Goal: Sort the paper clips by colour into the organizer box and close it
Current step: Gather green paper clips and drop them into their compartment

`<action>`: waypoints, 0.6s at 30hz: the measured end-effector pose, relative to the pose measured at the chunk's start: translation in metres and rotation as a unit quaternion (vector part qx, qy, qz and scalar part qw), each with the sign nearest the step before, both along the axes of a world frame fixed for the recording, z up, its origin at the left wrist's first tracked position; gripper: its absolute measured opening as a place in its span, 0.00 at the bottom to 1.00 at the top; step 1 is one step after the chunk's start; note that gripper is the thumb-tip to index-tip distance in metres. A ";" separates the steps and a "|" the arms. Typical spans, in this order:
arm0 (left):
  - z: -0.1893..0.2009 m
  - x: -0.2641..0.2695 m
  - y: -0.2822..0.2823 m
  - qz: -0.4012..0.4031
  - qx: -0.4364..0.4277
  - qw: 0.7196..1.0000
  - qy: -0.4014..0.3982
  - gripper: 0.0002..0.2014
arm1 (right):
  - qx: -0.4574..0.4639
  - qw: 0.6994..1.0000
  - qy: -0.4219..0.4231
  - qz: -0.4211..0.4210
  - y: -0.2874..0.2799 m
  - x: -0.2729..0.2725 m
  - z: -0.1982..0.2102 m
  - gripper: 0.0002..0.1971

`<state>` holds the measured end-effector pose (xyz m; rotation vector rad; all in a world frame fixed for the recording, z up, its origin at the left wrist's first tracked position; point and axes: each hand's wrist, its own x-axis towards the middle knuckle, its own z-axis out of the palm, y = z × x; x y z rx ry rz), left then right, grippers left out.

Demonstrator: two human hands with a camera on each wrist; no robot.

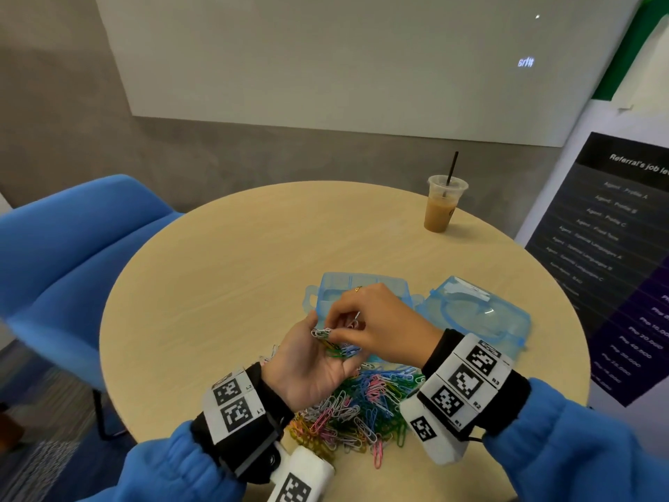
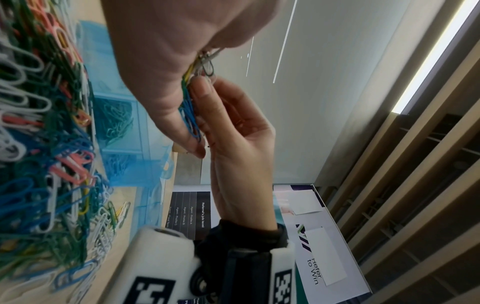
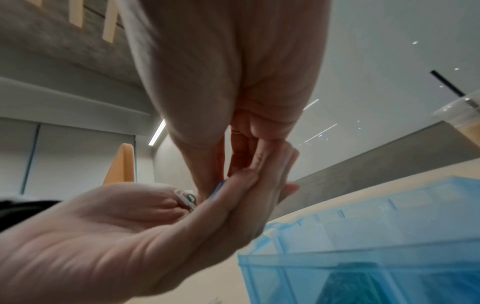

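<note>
Round and pale, the wooden table (image 1: 224, 269) sat in front of a grey wall with a white board across it, a blue chair (image 1: 65, 248) off at about ten o'clock and an iced coffee cup (image 1: 443, 208) with a black straw out near one o'clock. Close to me, at six o'clock, lay the loose pile of paper clips (image 1: 358, 411), a tangle of green, blue, pink, white and yellow. Just beyond my hands, toward twelve, stood the translucent blue organizer box (image 1: 362, 284), open, with green clips and blue clips showing in separate compartments in the left wrist view; its lid (image 1: 478, 309) lay flat on the table beside it at about two o'clock. I held my left hand (image 1: 311, 367) palm up above the pile, fingers loosely cupped around a small bunch of mixed clips (image 1: 336, 347). My right hand (image 1: 380, 327) hovered over that palm, thumb and forefinger pinched on the clips at the top of the bunch, the other fingers curled in.
</note>
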<state>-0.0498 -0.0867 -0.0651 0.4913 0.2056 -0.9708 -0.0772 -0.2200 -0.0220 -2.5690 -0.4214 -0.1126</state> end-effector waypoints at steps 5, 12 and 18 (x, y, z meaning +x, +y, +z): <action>0.004 0.004 0.004 -0.004 -0.008 1.000 -0.018 0.32 | 0.045 0.998 0.025 -0.030 -0.002 0.003 0.003 0.05; 0.004 0.006 0.008 -0.017 0.016 1.000 -0.015 0.29 | 0.065 0.995 0.060 -0.046 -0.009 0.007 0.003 0.05; 0.005 0.008 0.008 -0.026 0.046 0.998 -0.016 0.29 | 0.056 0.995 0.057 -0.064 -0.014 0.008 0.005 0.06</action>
